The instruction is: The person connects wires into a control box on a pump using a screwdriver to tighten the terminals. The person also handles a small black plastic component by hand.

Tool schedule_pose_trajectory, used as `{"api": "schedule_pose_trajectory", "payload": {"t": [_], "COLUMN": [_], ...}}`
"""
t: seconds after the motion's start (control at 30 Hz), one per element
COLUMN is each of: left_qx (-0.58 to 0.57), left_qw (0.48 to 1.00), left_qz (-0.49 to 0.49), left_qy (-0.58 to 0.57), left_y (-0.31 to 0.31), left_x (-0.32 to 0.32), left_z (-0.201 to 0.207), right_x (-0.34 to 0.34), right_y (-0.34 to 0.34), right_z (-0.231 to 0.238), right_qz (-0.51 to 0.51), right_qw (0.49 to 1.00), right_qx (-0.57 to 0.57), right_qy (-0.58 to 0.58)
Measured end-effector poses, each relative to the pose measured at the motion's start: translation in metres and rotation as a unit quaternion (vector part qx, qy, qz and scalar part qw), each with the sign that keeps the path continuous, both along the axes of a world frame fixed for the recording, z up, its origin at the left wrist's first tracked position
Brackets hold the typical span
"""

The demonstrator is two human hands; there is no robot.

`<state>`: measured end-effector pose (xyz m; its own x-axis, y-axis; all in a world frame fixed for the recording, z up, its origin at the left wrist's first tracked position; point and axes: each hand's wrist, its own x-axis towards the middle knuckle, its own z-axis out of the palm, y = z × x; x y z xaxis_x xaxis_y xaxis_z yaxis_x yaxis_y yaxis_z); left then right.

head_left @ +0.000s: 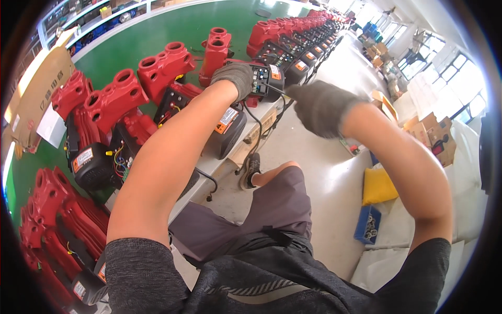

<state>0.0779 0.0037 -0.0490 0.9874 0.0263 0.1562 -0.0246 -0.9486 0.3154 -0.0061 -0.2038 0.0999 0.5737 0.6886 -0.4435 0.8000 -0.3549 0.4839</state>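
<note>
Both my hands wear dark grey work gloves. My left hand [234, 78] is closed over the side of a red and black machine unit [214, 48], beside its exposed terminal panel [260, 78]. Most of those fingers are hidden behind the back of the glove. My right hand [321, 108], smeared by motion, is closed round what looks like a screwdriver [277, 90]; its handle is hidden in the glove. The thin shaft slants up and left to the panel. Below the panel, a black cable [258, 123] hangs over the bench edge.
More red and black units [112, 99] stand close on my left, and a long row [298, 39] runs off along the green bench top [157, 29]. A cardboard sheet [44, 99] leans at far left. On the right are a blue bin [361, 225] and a yellow bag [378, 186].
</note>
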Motion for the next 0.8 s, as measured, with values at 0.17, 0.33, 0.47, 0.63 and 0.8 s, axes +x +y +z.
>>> {"api": "schedule_pose_trajectory", "payload": {"t": [0.17, 0.33, 0.47, 0.63, 0.8], "left_qx": [-0.014, -0.036, -0.107, -0.078, -0.118], "left_qw": [0.999, 0.998, 0.990, 0.996, 0.991], "left_qz": [0.013, -0.029, 0.006, -0.026, -0.001], "left_qy": [0.039, 0.037, 0.092, 0.038, 0.061], "left_y": [0.001, -0.001, -0.008, 0.004, -0.003], "left_x": [-0.023, -0.026, -0.029, -0.031, -0.026], "left_z": [0.018, 0.023, 0.034, 0.021, 0.024], "right_x": [-0.024, -0.025, -0.026, -0.022, -0.020], "right_y": [-0.087, -0.154, -0.173, -0.184, -0.188], "right_z": [-0.021, -0.098, -0.133, -0.163, -0.200], "right_qz": [-0.207, -0.285, -0.380, -0.428, -0.417], "right_qw": [0.904, 0.768, 0.660, 0.516, 0.482], "right_qx": [0.340, 0.481, 0.517, 0.563, 0.558], "right_qy": [0.158, 0.312, 0.391, 0.484, 0.531]}}
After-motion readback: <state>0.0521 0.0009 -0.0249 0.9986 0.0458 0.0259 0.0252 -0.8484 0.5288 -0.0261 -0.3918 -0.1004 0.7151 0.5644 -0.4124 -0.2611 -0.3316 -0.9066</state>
